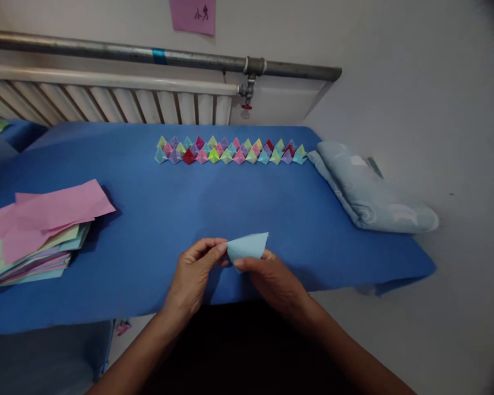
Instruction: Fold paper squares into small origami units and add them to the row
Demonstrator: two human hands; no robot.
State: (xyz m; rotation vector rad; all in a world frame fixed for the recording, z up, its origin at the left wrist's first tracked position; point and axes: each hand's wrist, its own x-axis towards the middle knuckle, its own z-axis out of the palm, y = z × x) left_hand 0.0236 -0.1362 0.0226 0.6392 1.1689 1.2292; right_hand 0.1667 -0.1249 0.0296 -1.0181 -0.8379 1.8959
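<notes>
A light blue paper (249, 247), folded to a pointed shape, is held above the front edge of the blue-covered table (148, 219). My left hand (195, 274) pinches its left corner between thumb and fingers. Around its lower right side my right hand (275, 280) is closed, with the thumb on the near face and the fingers mostly hidden behind. Farther back on the table stand rows of small folded paper pieces (226, 156) in many colours.
A stack of coloured paper sheets (49, 219), pink on top, lies at the left. At the right end rests a folded light blue cloth (366, 192). Behind the table are a white radiator (107, 104) and a metal pipe (107, 52) along the wall.
</notes>
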